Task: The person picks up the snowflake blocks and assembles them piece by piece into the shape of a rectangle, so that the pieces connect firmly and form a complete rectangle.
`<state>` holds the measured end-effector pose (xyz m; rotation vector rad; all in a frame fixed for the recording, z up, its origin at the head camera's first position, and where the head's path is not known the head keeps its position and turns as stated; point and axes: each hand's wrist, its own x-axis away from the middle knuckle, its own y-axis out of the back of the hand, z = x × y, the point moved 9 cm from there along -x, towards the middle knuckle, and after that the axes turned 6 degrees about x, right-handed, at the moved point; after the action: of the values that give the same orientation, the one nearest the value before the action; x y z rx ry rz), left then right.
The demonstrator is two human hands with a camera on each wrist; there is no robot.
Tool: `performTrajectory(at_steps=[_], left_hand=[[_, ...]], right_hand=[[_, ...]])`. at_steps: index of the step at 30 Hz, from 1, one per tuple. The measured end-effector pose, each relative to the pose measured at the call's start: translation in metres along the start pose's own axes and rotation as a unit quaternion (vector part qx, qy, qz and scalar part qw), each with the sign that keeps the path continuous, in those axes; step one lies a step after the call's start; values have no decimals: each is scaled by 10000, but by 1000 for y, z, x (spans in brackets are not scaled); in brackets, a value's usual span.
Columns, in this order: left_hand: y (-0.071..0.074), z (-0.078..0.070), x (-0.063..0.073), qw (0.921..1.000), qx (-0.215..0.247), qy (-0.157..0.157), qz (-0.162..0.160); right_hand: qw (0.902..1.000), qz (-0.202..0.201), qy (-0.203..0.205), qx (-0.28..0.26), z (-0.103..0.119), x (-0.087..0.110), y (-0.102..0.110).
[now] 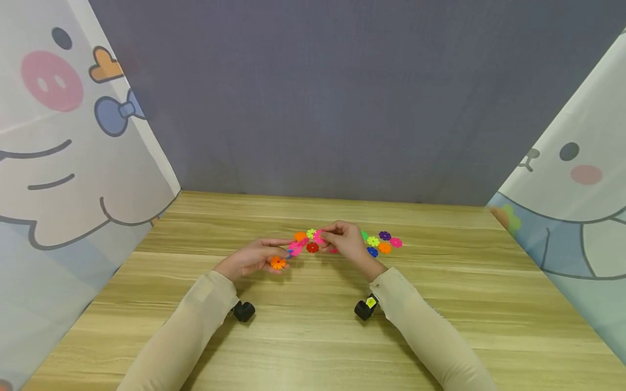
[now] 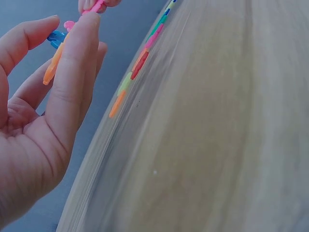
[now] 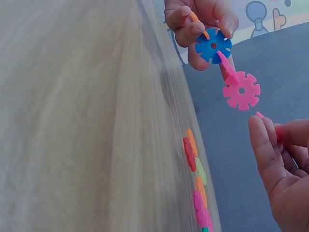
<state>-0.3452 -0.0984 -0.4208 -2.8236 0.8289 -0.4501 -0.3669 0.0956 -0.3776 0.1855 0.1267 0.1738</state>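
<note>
Pink disc [image 1: 318, 237], mid-frame, is pinched in the right grip [image 1: 345, 239]; the left grip [image 1: 251, 256] pinches linked discs [image 3: 227, 65]. Likely joining; next calls for alignment.

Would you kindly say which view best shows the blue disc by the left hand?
The right wrist view, as the blue disc shows its notched face. Head view: a small sliver; left wrist: a slanted part.

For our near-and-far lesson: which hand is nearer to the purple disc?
Right: the right hand is left of the purple disc; the left hand is farther left.
</note>
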Motion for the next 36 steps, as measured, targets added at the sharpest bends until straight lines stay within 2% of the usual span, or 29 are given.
performTrajectory(at_steps=[9, 19, 25, 31, 36], left_hand=[[-5, 0, -2, 9999, -46, -35, 95], [-4, 2, -4, 10000, 9, -4, 29], [-5, 3, -4, 10000, 0, -23, 75], [-6, 4, -5, 9997, -58, -62, 219], [-9, 2, -4, 9992, -86, -107, 372]], right_hand=[[10000, -68, 55, -26, 2, 1, -2], [9999, -64, -59, -101, -1, 3, -6], [9993, -4, -112, -351, -3, 4, -10], [9978, 120, -199, -620, -6, 4, -14], [9969, 69, -202, -760, -10, 4, -14]])
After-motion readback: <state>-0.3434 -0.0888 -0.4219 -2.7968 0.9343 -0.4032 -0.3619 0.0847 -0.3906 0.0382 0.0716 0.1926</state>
